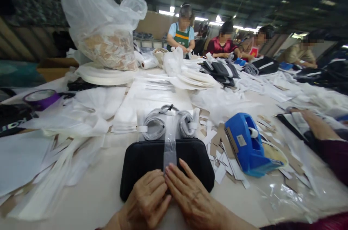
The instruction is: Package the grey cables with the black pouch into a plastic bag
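A black case [146, 157] with rounded corners lies flat in front of me. A translucent plastic strip [170, 139] runs down its middle from the far side toward my hands. Two coils of grey strap [153, 125] sit just behind the case, each with a white band, and the strip passes between them. My left hand [149, 195] is closed at the strip's near end, its fingers curled in a pinch. Beside it, my right hand [190, 190] lies flat with fingers stretched out, the tips pressing on the strip and the case. My hands cover the case's near edge.
A blue tape dispenser [246, 143] stands to the right among cardboard scraps [223, 161]. Left are white sheets [24, 157] and a purple tape roll [42, 99]. A co-worker's hand [315, 123] rests at far right. Other people sit across the table behind dark pouches [220, 70].
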`<state>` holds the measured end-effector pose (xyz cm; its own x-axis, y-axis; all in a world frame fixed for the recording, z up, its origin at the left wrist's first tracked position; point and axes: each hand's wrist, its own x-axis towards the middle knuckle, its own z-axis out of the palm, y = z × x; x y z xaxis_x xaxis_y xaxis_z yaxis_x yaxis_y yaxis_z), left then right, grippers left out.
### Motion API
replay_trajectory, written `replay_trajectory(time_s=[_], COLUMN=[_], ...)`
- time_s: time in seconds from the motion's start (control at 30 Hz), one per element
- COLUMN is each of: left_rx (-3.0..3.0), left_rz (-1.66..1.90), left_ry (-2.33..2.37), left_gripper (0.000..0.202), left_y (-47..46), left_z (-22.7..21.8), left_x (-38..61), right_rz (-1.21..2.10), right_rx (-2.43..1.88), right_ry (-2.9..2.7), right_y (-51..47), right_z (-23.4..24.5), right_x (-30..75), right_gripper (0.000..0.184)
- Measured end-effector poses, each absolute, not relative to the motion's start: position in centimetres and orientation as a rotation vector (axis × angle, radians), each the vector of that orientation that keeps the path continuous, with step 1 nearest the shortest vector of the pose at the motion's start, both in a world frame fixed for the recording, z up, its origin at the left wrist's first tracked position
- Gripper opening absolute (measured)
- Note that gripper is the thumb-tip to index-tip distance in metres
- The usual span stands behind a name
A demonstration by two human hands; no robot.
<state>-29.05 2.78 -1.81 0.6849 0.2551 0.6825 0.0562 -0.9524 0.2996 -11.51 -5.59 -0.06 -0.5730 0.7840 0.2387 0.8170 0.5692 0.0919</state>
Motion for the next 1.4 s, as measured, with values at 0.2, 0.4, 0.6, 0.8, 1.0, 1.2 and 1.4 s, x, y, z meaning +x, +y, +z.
replay_trajectory(time_s=[0.2,0.4,0.6,0.8,1.0,1.2,1.4], left_rx=[2.765,3.144,3.196,3.050,3.173,3.105,3.172], left_rz=[1.039,0.817,0.666,0.825,0.988,1.028,0.153], left_ry=[0.367,0.687,0.829,0.821,0.613,0.695,-0.122], left_gripper=[0.028,0.036,0.057,0.046,0.053,0.050,0.051], left_y=[4.3,6.6,8.1,8.4,6.3,6.8,5.4], left_z=[0.3,0.7,-0.8,1.1,2.2,4.3,8.0], left_x=[-28.1,-23.3,-21.3,-21.7,-24.6,-25.5,-18.1], right_rz=[-0.402,-0.347,-0.420,-0.474,-0.140,0.320,0.574], right_rx=[-1.284,-1.281,-1.275,-1.168,-1.533,-1.458,-1.312], right_ry=[-2.294,-2.242,-2.051,-1.755,-1.211,-1.027,-0.892], right_y=[-7.1,-7.0,-6.5,-7.5,-11.3,-11.3,-11.0], right_z=[-2.5,-3.2,-4.4,-3.2,-2.3,-3.2,-2.6], right_x=[-11.9,-12.0,-12.8,-11.8,-7.2,-6.5,-6.2], right_gripper=[0.027,0.031,0.032,0.022,0.033,0.028,0.025])
